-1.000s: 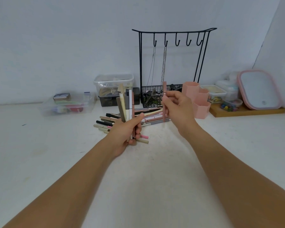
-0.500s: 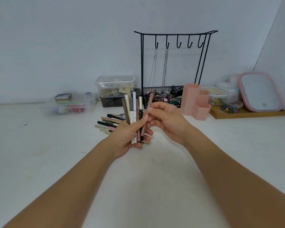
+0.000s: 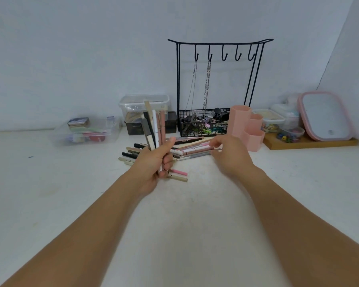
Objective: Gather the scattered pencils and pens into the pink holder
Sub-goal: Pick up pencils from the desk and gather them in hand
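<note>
- One bench, white, carries everything; the loose pens lie mid-bench in front of the rack, so the reach is short.
- Holder: pink, three stepped hexagonal cups, upright, just right of the rack's basket and just beyond the right hand. No pens show above its rims. Judgement: fill the tallest, rear cup first so long pens do not tip the low front one.
- Pile: a dozen or so pens and pencils lying flat, fanned and overlapping, between the two hands. Two more lie apart, nearer, just below the left hand.
- Left hand: fingers curled round a bundle of about six pens, held upright and fanned at the top. Judgement: square the lower ends before adding more; the fan looks loose.
- Right hand: low over the pile's right end, fingers bent toward the pens; blurred, so I cannot tell whether it already pinches one.
- Step in hand, as judged: pick the next pen from the pile, pass to the bundle.
- Advice: take the topmost pen by its free end, lift clear before swinging left, to avoid rolling its neighbours.
</note>
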A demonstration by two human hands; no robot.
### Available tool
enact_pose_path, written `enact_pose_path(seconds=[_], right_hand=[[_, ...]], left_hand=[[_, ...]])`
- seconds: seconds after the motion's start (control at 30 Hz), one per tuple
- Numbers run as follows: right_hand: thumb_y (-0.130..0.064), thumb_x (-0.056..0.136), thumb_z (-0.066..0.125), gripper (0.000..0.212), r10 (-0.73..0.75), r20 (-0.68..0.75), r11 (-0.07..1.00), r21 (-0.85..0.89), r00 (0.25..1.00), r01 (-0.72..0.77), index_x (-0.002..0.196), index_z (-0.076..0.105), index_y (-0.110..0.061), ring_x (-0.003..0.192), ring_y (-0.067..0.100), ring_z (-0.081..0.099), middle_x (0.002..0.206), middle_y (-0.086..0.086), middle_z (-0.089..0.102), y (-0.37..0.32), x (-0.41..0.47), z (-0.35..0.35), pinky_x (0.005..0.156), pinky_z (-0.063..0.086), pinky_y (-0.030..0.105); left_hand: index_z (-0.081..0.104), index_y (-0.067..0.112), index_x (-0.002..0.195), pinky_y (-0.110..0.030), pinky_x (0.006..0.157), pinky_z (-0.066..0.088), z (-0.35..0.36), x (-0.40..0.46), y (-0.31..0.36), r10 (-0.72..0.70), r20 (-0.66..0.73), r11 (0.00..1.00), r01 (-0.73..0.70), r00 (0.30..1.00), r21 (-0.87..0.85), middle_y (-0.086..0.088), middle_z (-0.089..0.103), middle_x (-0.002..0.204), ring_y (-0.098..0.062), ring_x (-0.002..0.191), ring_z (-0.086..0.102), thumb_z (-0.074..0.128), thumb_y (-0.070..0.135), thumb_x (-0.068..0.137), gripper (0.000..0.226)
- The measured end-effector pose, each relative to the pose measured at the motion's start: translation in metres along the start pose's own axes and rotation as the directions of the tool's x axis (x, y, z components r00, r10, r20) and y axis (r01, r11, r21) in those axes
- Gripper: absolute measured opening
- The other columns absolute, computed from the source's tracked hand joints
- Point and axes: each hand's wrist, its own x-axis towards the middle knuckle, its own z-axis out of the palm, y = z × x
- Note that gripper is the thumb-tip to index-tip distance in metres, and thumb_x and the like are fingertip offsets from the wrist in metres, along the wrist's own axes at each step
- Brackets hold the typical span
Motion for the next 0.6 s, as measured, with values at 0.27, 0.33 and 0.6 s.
enact_pose_path(seconds=[0.27, 0.33, 0.6], right_hand=[[-0.014, 0.094, 0.061, 0.011, -0.036, 0.125, 0.988, -0.146, 0.992, 0.055, 0.098, 0.071, -0.019, 0.096, 0.024, 0.059, 0.101, 0.002, 0.065, 0.003, 0.004, 0.004, 0.086, 0.052, 0.038], [-0.012, 0.094, 0.062, 0.013, -0.052, 0.142, 0.988, -0.134, 0.989, 0.071, 0.098, 0.073, -0.017, 0.092, 0.022, 0.058, 0.095, 0.000, 0.063, 0.005, 0.005, 0.002, 0.081, 0.048, 0.032], [-0.010, 0.097, 0.060, 0.008, -0.046, 0.086, 0.991, 0.132, 0.995, 0.035, 0.094, 0.067, -0.014, 0.078, 0.013, 0.054, 0.091, 0.000, 0.063, 0.006, 0.007, -0.008, 0.062, 0.039, 0.021]], left_hand=[[0.054, 0.020, 0.077, -0.019, 0.037, 0.031, -0.001, 0.002, -0.004, -0.009, -0.050, 1.000, 0.010, 0.999, 0.023, 0.002, 0.047, 0.054, -0.012, 0.049, 0.043, 0.073, 0.040, 0.090, 0.031], [0.056, 0.019, 0.076, -0.020, 0.038, 0.032, -0.001, 0.003, -0.005, -0.003, -0.046, 0.999, 0.005, 0.999, 0.040, 0.000, 0.050, 0.054, -0.013, 0.050, 0.044, 0.073, 0.041, 0.090, 0.031], [0.049, 0.023, 0.078, -0.018, 0.035, 0.028, -0.001, 0.003, -0.004, -0.021, -0.052, 1.000, 0.021, 0.998, 0.000, 0.004, 0.041, 0.053, -0.009, 0.045, 0.038, 0.072, 0.037, 0.091, 0.031]])
